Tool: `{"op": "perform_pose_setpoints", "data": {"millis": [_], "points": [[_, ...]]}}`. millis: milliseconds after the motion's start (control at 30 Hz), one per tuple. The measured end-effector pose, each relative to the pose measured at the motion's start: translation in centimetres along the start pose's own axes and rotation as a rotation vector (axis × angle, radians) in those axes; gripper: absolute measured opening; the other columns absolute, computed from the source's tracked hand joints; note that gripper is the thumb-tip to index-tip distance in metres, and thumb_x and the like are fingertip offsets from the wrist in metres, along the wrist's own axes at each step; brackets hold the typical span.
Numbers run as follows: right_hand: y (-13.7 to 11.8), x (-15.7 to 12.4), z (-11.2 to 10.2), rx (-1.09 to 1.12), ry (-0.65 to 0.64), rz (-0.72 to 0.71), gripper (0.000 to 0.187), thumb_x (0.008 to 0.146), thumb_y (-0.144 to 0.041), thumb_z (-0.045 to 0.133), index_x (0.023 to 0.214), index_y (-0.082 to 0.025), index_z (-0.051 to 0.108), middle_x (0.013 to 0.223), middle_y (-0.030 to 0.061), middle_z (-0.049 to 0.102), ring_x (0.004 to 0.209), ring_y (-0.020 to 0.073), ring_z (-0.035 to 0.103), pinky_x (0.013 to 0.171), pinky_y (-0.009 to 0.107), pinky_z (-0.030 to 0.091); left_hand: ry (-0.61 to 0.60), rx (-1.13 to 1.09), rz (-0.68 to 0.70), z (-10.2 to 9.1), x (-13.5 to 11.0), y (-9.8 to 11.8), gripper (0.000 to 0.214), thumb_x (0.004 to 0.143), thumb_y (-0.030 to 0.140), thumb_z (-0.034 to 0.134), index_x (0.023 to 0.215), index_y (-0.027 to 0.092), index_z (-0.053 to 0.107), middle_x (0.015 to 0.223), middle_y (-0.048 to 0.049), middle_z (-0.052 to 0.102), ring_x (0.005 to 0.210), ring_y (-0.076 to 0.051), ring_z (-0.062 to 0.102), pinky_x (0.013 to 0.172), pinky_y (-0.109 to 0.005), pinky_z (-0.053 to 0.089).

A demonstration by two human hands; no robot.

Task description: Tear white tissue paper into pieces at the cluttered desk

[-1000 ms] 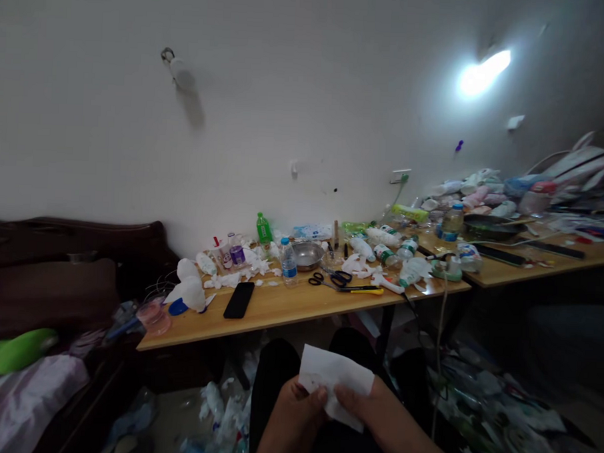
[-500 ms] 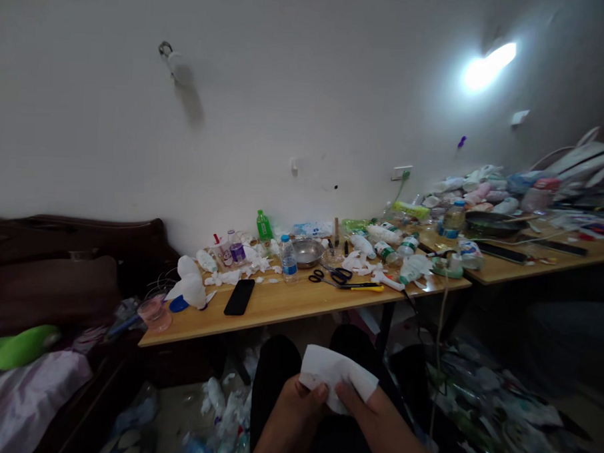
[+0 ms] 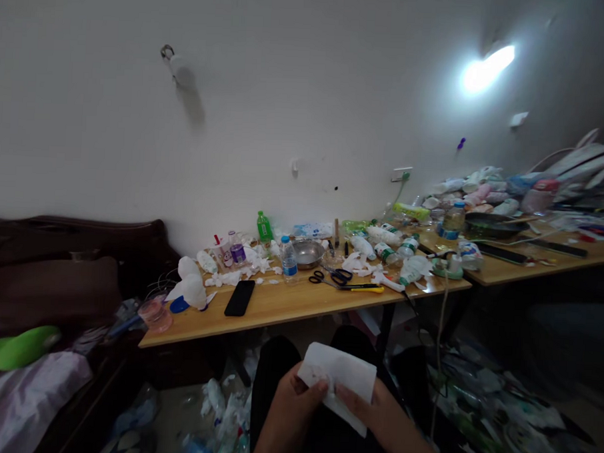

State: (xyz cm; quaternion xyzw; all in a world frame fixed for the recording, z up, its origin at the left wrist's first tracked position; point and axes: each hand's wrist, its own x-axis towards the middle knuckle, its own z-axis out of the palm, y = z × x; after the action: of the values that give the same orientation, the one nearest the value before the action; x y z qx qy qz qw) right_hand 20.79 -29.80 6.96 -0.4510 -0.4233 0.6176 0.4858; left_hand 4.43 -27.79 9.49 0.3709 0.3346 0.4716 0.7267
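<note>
Above my lap a folded white paper sheet, which looks like a tissue (image 3: 348,370), is held between both hands. My left hand (image 3: 299,401) pinches its left part, thumb on top. On its right part presses the thumb of my right hand (image 3: 369,406), with the fingers tucked behind the paper and hidden. Beyond my knees, on the wooden table (image 3: 202,322), lie a black phone (image 3: 239,298), dark-handled scissors (image 3: 330,278) and a yellow-and-black utility knife (image 3: 362,288).
A clear water bottle (image 3: 289,261) stands beside a metal bowl (image 3: 308,253). Behind it is a green bottle (image 3: 264,226). Several crumpled plastic bottles and paper scraps crowd the table's back. A pink cup (image 3: 154,315) sits at the left corner. Litter (image 3: 509,409) covers the floor on both sides.
The paper has tilted and turned slightly in my hands, and its lower right corner now hangs further down. Both hands keep their hold; the table things are unchanged.
</note>
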Motion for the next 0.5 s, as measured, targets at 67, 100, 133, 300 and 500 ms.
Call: {"op": "perform_pose_setpoints", "data": {"millis": [67,100,133,300,500], "points": [[0.01,0.33,0.09,0.016,-0.022,-0.019,0.071,0.074,-0.069,0.08,0.119,-0.015,0.069,0.113,0.0136,0.075,0.109,0.0336,0.07,0.101,0.048,0.051,0.012,0.026,0.011,-0.21,0.02,-0.18,0.039,0.067,0.037,0.091,0.095,0.014,0.077,0.091,-0.0091,0.077,0.086,-0.021,0.068,0.084,-0.03,0.047],[0.02,0.5,0.17,0.021,-0.019,-0.022,0.069,0.073,-0.067,0.081,0.118,-0.016,0.07,0.114,0.0134,0.075,0.109,0.0335,0.07,0.101,0.048,0.051,0.013,0.036,0.01,-0.28,0.03,-0.25,0.039,0.068,0.037,0.091,0.095,0.013,0.078,0.09,-0.0093,0.078,0.084,-0.021,0.068,0.084,-0.031,0.047],[0.03,0.64,0.25,0.025,-0.012,-0.023,0.067,0.073,-0.065,0.082,0.117,-0.016,0.07,0.114,0.0134,0.075,0.109,0.0337,0.069,0.102,0.048,0.051,0.011,0.042,0.008,-0.31,0.03,-0.29,0.039,0.069,0.038,0.09,0.096,0.013,0.078,0.09,-0.0096,0.078,0.083,-0.021,0.068,0.084,-0.032,0.047],[-0.17,0.61,0.51,0.042,0.012,-0.017,0.062,0.077,-0.062,0.081,0.117,-0.015,0.072,0.116,0.0137,0.075,0.11,0.0334,0.069,0.103,0.046,0.05,0.0,0.043,0.009,-0.27,0.09,-0.32,0.037,0.072,0.041,0.087,0.095,0.013,0.078,0.089,-0.009,0.078,0.087,-0.022,0.067,0.087,-0.033,0.047],[-0.59,0.1,0.25,0.09,-0.079,-0.014,0.062,0.081,-0.061,0.078,0.122,-0.015,0.069,0.117,0.0121,0.074,0.109,0.032,0.07,0.1,0.043,0.052,-0.082,0.018,-0.013,0.46,-0.27,-0.24,0.044,0.07,0.047,0.087,0.095,0.012,0.078,0.087,-0.0101,0.077,0.086,-0.024,0.068,0.086,-0.033,0.047]]}}
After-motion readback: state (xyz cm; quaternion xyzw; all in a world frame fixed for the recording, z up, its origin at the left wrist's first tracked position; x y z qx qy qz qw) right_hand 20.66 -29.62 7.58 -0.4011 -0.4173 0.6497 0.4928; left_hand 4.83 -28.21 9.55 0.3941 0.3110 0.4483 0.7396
